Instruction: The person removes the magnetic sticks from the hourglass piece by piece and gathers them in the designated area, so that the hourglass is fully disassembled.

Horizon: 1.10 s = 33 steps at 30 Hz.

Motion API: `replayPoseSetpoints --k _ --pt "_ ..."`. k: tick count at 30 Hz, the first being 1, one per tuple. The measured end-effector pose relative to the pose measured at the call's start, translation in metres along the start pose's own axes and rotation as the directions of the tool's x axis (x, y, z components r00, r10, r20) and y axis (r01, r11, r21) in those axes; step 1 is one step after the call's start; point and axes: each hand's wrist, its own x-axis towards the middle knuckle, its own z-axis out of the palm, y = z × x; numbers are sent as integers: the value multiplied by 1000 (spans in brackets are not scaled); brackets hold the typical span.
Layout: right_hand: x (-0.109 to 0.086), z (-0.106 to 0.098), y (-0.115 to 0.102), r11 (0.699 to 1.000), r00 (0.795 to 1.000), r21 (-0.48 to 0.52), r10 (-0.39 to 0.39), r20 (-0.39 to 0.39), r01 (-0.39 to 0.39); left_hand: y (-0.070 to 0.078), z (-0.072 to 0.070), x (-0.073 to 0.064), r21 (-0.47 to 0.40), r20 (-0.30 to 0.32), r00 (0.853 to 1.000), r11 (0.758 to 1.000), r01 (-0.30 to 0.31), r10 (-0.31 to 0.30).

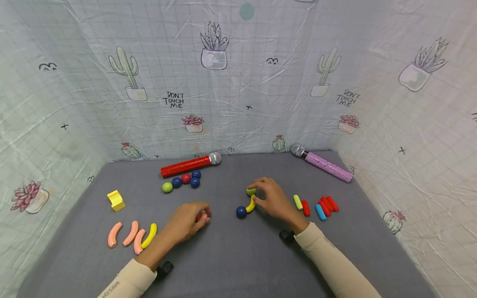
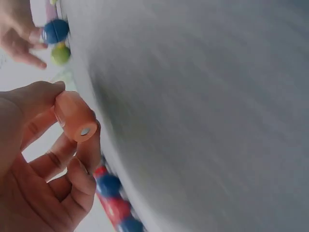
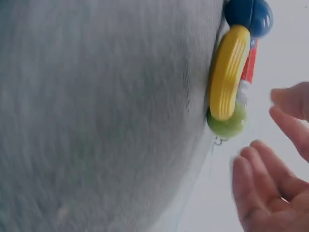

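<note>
My left hand (image 1: 186, 221) pinches a salmon-pink curved piece (image 2: 75, 113) between thumb and fingers. The left wrist view shows a small metallic disc in the end of that piece. Right of it, in the head view, a blue ball (image 1: 241, 212), a yellow curved piece (image 1: 251, 205) and a green ball (image 1: 250, 192) form a short chain on the table. My right hand (image 1: 273, 200) is beside the chain's green end, its thumb and fingers spread. In the right wrist view those fingers (image 3: 246, 179) stand apart from the green ball and hold nothing.
Salmon curved pieces (image 1: 114, 234) and a yellow one (image 1: 150, 236) lie left, near a yellow block (image 1: 116, 200). Blue, red and green balls (image 1: 177, 182) sit below a red microphone (image 1: 186, 166). A purple microphone (image 1: 328, 165) and short coloured sticks (image 1: 320, 212) lie right.
</note>
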Motion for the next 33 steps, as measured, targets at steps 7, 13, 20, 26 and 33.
replayPoseSetpoints --k 7,13,20,26,33 --pt "0 -6 9 1000 980 -22 -8 199 12 -27 -23 -31 84 11 993 990 116 -117" --pt "1 -5 5 1000 979 -10 -1 202 4 -40 -35 -49 162 -22 985 972 171 -170" --pt "2 -1 3 999 980 -34 15 200 -8 -44 -38 -60 260 -112 983 950 172 -147" --pt "1 0 -1 999 980 -41 22 199 -14 -26 -35 -46 242 -160 983 962 123 -86" --pt "-1 3 -9 999 973 -48 17 232 -6 18 -13 -11 174 -66 998 985 -7 19"
